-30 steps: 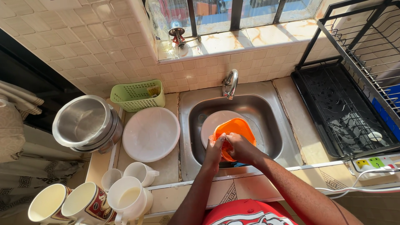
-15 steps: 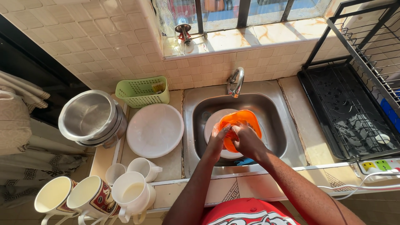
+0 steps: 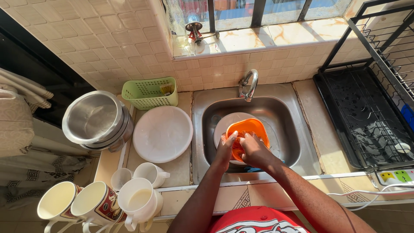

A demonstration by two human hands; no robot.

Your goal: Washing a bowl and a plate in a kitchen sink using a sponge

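Note:
Over the steel sink (image 3: 289, 113) both my hands work on an orange plastic bowl (image 3: 251, 129). My left hand (image 3: 225, 149) grips the bowl's near-left rim. My right hand (image 3: 254, 149) presses inside the bowl with its fingers curled; whether it holds a sponge is hidden. A white plate (image 3: 224, 127) lies in the basin under the bowl. The tap (image 3: 250, 84) stands at the back of the sink. Something blue (image 3: 254, 169) peeks out below my right hand.
A white plate (image 3: 162, 133) lies upside down left of the sink, with a green basket (image 3: 150, 92) behind it and stacked steel bowls (image 3: 95, 120) further left. Several white mugs (image 3: 138, 203) crowd the near-left counter. A black dish rack (image 3: 366, 116) stands at the right, a power strip (image 3: 394, 177) near it.
The view has shifted slightly. My hands stay on the orange bowl in the sink, with the right hand moving a little inside it.

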